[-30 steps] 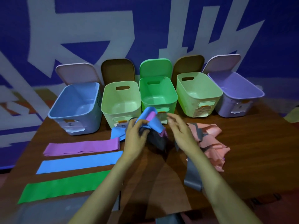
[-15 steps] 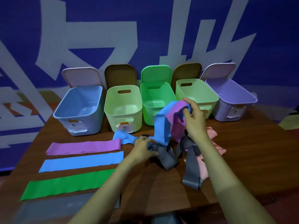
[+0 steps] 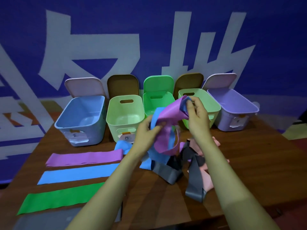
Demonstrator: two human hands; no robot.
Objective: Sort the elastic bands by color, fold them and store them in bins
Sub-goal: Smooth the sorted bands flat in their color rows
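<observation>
My right hand (image 3: 196,113) pinches the top of a purple band (image 3: 169,117) and a blue band (image 3: 155,150), lifted together above the table. My left hand (image 3: 147,131) grips the same tangle lower down, at the blue and purple strands. Under them lie dark grey bands (image 3: 193,176) and pink bands (image 3: 209,178) in a heap. Three bands lie flat in a row at the left: purple (image 3: 84,157), blue (image 3: 78,173) and green (image 3: 61,199).
Five open bins stand along the back of the wooden table (image 3: 249,171): blue (image 3: 81,120), pale green (image 3: 124,117), green (image 3: 157,102), another pale green (image 3: 211,103) and purple (image 3: 232,110). Their lids lean on the blue wall behind.
My left hand rose from the heap on the table and took hold of the lifted bands. My right hand raised the purple and blue bands higher. The camera view came closer.
</observation>
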